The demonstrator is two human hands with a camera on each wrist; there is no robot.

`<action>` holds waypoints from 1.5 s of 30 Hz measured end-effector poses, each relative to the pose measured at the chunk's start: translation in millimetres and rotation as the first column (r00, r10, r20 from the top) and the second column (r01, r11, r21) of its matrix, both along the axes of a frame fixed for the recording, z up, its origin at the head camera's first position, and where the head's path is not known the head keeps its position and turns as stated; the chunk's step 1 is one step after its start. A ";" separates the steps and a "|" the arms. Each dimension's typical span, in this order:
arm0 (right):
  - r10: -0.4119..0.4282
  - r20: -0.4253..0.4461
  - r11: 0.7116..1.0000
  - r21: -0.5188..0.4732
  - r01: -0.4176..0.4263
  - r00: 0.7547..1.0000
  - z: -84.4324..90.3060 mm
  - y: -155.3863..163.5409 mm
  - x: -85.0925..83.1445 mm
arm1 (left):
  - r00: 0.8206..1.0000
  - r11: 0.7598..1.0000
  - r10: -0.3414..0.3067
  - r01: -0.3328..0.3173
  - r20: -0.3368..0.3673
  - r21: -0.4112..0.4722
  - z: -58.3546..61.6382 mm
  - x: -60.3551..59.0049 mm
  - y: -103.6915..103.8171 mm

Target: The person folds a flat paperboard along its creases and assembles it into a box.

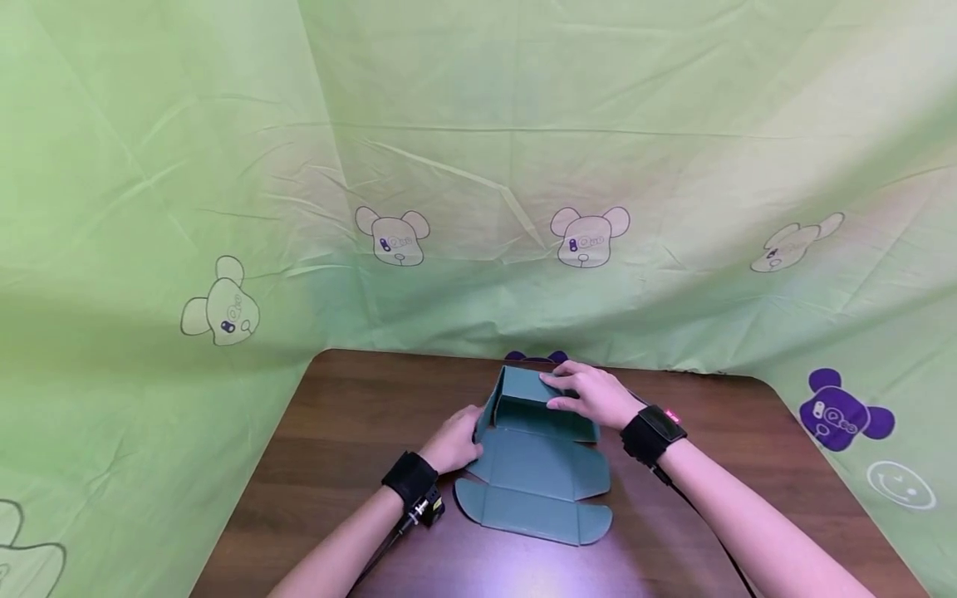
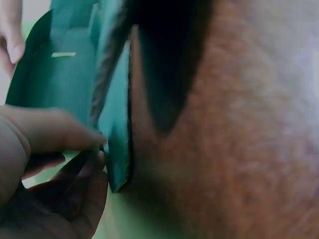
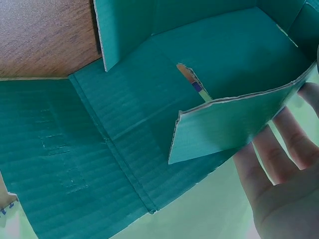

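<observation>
A teal-green cardboard box (image 1: 534,461), partly folded, lies on the table with its far part raised and its near panels with rounded ears spread flat. My left hand (image 1: 454,440) is at the box's left side. In the left wrist view, its thumb and fingers pinch the edge of an upright side flap (image 2: 117,164). My right hand (image 1: 594,394) reaches over the raised far part, fingertips on its top panel (image 1: 523,384). The right wrist view shows its fingers (image 3: 276,154) fairly straight along the outside of a wall; a slot (image 3: 194,82) shows in the panel inside.
The brown wooden table (image 1: 336,415) extends on both sides of the box. A light green curtain (image 1: 463,166) printed with bear heads hangs behind and around it. Black wrist straps (image 1: 652,433) with cables are on both arms.
</observation>
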State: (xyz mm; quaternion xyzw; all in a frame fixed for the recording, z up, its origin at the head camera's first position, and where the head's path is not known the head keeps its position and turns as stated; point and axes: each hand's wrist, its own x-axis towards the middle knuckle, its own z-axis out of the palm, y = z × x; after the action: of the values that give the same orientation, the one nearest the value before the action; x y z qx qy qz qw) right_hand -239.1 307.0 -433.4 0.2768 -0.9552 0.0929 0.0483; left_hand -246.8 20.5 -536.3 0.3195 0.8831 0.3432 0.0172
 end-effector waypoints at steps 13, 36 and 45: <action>0.014 0.001 1.000 0.019 -0.014 1.000 -0.1 -0.3 -0.9 | 0.985 0.986 -0.031 0.003 0.167 0.169 13.5 10.1 15.1; -0.012 0.055 0.999 0.034 0.010 0.998 12.0 4.9 -2.3 | 0.948 0.917 0.281 -0.311 0.149 0.249 22.5 -29.9 69.7; -0.033 0.018 0.999 0.030 0.033 0.999 2.9 0.0 -1.0 | 0.837 0.825 0.548 -0.541 0.002 0.162 15.8 -38.7 83.7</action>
State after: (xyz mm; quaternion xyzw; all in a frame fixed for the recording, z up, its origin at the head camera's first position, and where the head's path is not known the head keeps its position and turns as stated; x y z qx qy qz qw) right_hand -240.0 307.0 -430.5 0.2608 -0.9613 0.0803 0.0369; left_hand -285.5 104.2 -520.5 0.0625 0.9079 0.3949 -0.1260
